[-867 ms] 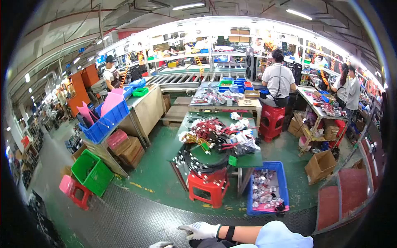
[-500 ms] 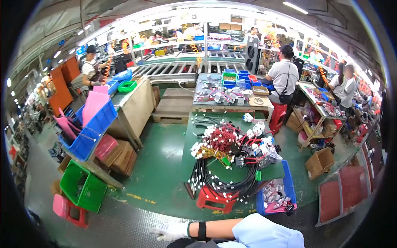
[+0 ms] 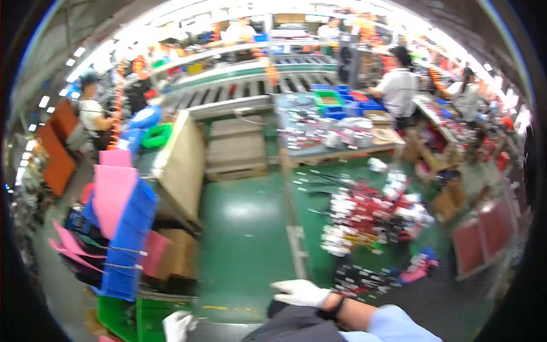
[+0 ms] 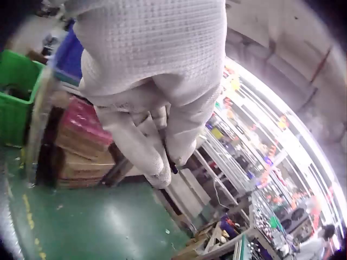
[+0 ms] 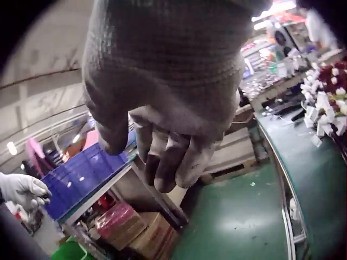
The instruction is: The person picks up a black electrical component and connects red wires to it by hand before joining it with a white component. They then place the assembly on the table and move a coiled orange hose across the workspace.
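A white-gloved left hand (image 3: 178, 326) is low in the head view, near the green crate. In the left wrist view the fingers of this hand (image 4: 152, 92) are bent together round a small dark thing (image 4: 173, 167), of which only a bit shows. The right hand (image 3: 302, 294), also gloved in white, is in front of the person's dark clothing. Its fingers hang loosely curled in the right wrist view, with nothing seen in the hand (image 5: 162, 103).
Left stand a blue bin (image 3: 122, 239) with pink sheets and a green crate (image 3: 114, 316). On the right, a green table (image 3: 313, 251) bears wire bundles and white connectors. A wooden pallet (image 3: 236, 148) lies before the roller conveyor (image 3: 228, 94). Several people work farther back.
The head view has swung and moved nearer the left bench and pallet. The left hand, out of view half a second ago, shows again; the right hand appears farther right.
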The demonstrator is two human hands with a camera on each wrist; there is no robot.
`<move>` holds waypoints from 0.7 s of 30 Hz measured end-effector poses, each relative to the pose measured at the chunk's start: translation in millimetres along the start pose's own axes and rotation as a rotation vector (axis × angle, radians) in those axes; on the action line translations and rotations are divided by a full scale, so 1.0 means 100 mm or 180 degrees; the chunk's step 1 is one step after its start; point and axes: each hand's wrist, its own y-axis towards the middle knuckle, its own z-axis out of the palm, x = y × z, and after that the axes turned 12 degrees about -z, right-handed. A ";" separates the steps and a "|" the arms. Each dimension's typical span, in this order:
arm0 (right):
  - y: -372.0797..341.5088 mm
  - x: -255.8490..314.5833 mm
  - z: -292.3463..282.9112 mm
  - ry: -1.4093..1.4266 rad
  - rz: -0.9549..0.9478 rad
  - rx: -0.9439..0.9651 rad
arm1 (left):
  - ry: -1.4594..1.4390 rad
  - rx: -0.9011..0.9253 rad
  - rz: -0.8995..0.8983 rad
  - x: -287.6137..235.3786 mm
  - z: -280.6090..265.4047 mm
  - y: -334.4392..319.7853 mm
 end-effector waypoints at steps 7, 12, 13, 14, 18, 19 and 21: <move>0.93 -0.83 -0.50 0.0196 0.1560 0.0312 | 0.0497 0.0664 0.0239 -1.21 0.23 2.56; 2.24 -1.42 -1.23 -0.0077 0.0734 0.0090 | 0.0396 0.0514 0.0274 -1.75 0.21 3.60; 2.50 -1.44 -1.43 0.0006 0.0661 -0.0139 | 0.0353 0.0456 0.0298 -1.89 0.18 3.83; 2.73 -1.42 -1.65 -0.0118 0.0691 -0.0201 | 0.0311 0.0315 0.0142 -2.05 0.14 4.01; 3.24 -1.80 -2.01 -0.0425 0.0526 -0.0353 | -0.0868 0.0285 0.0239 -2.38 0.05 4.73; 3.34 -1.80 -2.10 -0.0333 0.0744 -0.0226 | -0.0983 0.0141 0.0345 -2.56 0.07 4.89; 3.45 -2.02 -2.12 -0.0221 0.1129 -0.0001 | -0.1287 0.0026 0.0563 -2.61 0.00 5.70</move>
